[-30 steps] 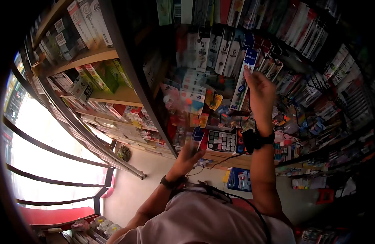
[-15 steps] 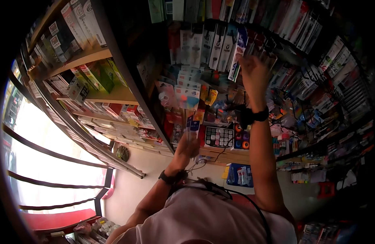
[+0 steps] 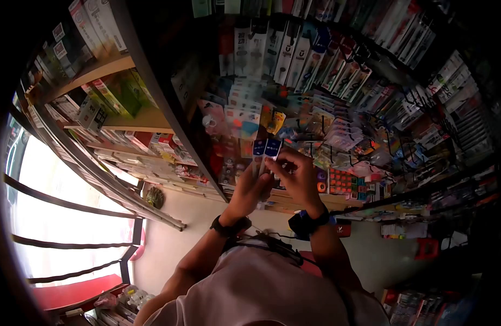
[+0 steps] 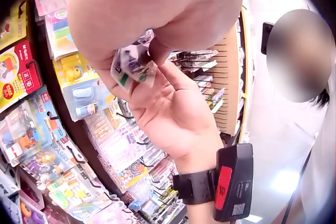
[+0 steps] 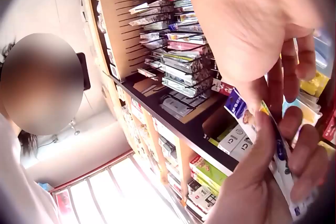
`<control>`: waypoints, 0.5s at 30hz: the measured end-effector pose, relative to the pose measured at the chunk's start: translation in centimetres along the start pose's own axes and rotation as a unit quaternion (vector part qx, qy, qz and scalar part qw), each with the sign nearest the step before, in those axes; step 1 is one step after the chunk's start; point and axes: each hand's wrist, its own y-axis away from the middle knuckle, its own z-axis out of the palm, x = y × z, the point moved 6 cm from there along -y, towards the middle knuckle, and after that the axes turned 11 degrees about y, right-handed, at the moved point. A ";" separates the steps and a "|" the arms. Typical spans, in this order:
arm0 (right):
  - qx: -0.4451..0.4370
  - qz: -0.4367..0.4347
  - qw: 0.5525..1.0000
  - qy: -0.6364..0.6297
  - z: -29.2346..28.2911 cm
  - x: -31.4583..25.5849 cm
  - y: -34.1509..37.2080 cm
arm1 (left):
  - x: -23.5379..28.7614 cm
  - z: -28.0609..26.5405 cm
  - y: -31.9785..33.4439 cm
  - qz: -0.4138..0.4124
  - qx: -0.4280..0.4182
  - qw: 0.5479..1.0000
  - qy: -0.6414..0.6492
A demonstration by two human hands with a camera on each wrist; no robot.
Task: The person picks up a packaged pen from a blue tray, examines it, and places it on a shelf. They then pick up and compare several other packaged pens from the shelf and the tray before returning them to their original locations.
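Observation:
Two slim packets with dark blue tops (image 3: 272, 148) stand side by side between my hands in the head view. My left hand (image 3: 249, 191) holds them from below, fingers curled round their lower parts. My right hand (image 3: 298, 175) pinches the right-hand packet just under its blue top with thumb and fingertips. In the right wrist view, a blue-and-white packet (image 5: 239, 109) lies between the two hands. Their contents are hidden by the fingers. The left wrist view shows the packet ends (image 4: 135, 66) beyond my left hand, with my right palm facing them.
In front stands a display rack with rows of hanging long packets (image 3: 287, 57) and carded small goods (image 3: 343, 133) on black hooks. To the left is a wooden shelf (image 3: 139, 129) holding boxes. A metal railing (image 3: 82, 220) runs along the bright left side. Pale floor (image 3: 180, 255) lies below.
My right hand has come down from the rack, where the packet it held now hangs among others, to the packets in my left hand. My left hand has risen slightly.

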 end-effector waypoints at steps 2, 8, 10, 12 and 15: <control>0.045 -0.016 0.999 -0.008 -1.6 -0.3 -0.9 | -0.3 0.4 0.3 0.005 -0.028 1.000 0.007; 0.117 -0.027 0.990 -0.073 -7.2 -5.1 -3.6 | -2.0 0.3 0.9 -0.044 -0.073 0.996 -0.006; 0.141 -0.079 0.983 -0.084 -9.2 -8.6 -5.1 | -1.8 0.7 0.9 -0.025 -0.080 0.996 -0.008; 0.143 -0.084 0.982 -0.085 -9.7 -9.4 -6.0 | -1.4 0.7 1.0 -0.024 -0.074 0.997 -0.007; 0.141 -0.085 0.983 -0.080 -10.1 -8.9 -7.4 | -1.2 0.4 1.3 -0.025 -0.061 0.998 -0.006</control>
